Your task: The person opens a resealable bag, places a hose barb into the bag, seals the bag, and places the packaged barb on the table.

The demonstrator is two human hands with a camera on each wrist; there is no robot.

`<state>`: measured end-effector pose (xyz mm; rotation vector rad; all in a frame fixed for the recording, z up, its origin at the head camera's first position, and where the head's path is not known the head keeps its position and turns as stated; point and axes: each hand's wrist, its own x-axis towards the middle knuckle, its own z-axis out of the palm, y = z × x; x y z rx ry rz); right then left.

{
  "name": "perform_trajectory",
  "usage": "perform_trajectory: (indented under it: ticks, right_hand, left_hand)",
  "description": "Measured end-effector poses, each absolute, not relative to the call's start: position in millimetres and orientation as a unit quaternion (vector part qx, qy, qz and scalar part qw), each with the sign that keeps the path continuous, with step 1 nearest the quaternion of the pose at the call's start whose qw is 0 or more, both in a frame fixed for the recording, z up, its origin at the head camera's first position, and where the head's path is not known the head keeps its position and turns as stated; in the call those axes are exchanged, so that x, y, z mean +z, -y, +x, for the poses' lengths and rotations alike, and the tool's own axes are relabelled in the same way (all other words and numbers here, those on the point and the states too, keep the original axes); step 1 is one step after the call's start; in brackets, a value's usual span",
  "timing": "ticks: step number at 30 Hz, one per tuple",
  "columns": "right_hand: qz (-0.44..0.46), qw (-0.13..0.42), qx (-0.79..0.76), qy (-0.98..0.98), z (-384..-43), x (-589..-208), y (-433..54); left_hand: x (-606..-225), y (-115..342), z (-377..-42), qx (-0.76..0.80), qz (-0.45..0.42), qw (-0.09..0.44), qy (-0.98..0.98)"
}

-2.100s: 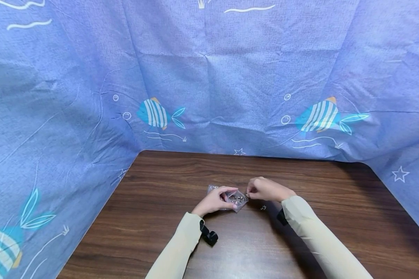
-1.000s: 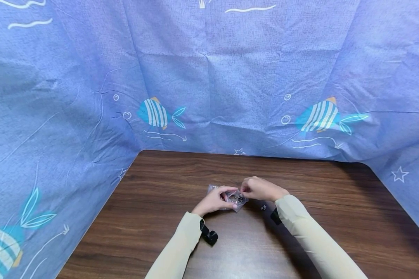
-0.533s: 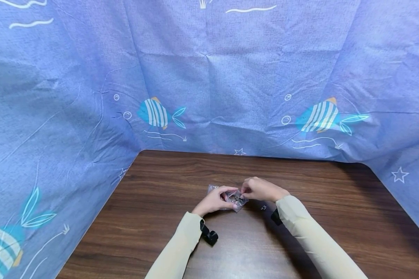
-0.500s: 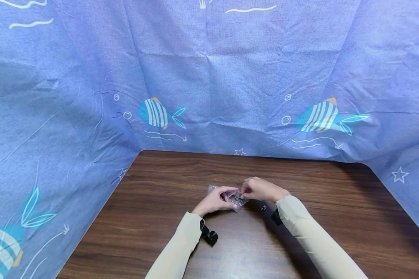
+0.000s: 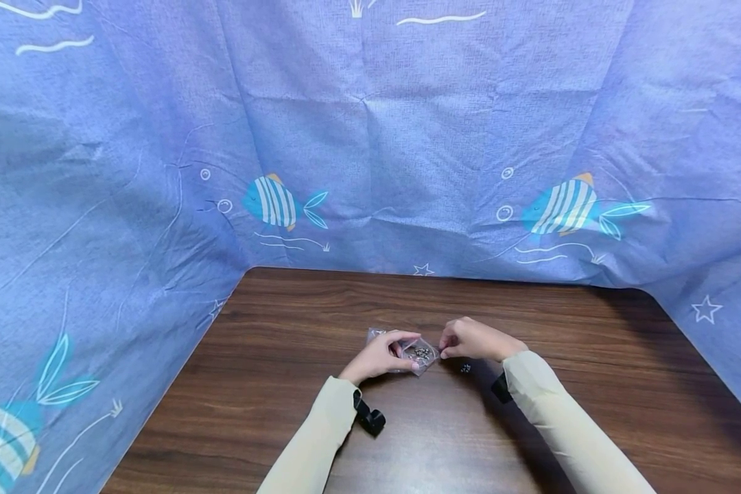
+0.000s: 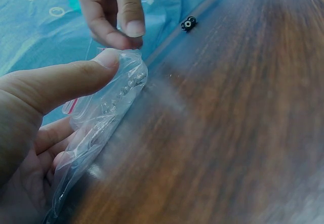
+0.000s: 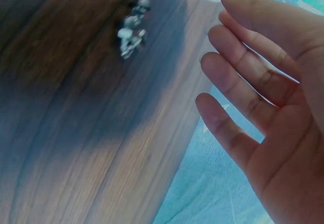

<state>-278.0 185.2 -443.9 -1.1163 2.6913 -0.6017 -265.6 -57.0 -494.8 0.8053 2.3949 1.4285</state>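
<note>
head view, from my remote seat: left hand [image 5: 379, 357] has thumb and fingers curved around a clear bag [image 5: 424, 368], with small metal pieces [image 5: 422, 353] inside. right hand [image 5: 474, 339] is at the bag's right edge, thumb and index close together; i can't tell if they pinch anything. small pile [image 5: 466, 368] of similar bits lies on the brown wood table [image 5: 296, 357], just right of the bag, near the right hand. blue fish-print cloth [image 5: 407, 137] hangs behind.

left wrist view: i see the left thumb pressing the bag from one side, fingers behind it, red line near the bag's edge. right thumb and index tips sit right by its far corner. pile sits apart on the table.

right wrist view: my look at the right hand gives three fingers loosely bent and spread, thumb tip by the bag's edge; the pile is blurred.
</note>
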Motion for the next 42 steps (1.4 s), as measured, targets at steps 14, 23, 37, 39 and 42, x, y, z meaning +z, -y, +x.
perform_trajectory:
  ticks: [14,23,37,39,42]
  right_hand:
    - [-0.342,0.122,-0.208,-0.908,-274.9,-445.4,-207.9]
    - [-0.338,0.122,-0.203,-0.911,-272.9,-446.7,-217.7]
    - [-0.352,0.113,-0.206,-0.906,-268.7,-451.4,-218.6]
    - [-0.357,0.109,-0.203,-0.905,-267.8,-450.8,-217.9]
    - [-0.356,0.103,-0.199,-0.907,-266.6,-449.9,-217.0]
  left_hand:
    - [-506.3,58.3,-270.7,0.497,0.269,0.108,-0.818]
    - [-506.5,58.3,-269.8,0.505,0.267,0.113,-0.813]
    - [-505.0,59.1,-269.4,0.503,0.263,0.117,-0.815]
    - [-505.0,58.4,-269.2,0.504,0.262,0.115,-0.815]
    - [-505.8,57.4,-269.4,0.503,0.263,0.110,-0.816]
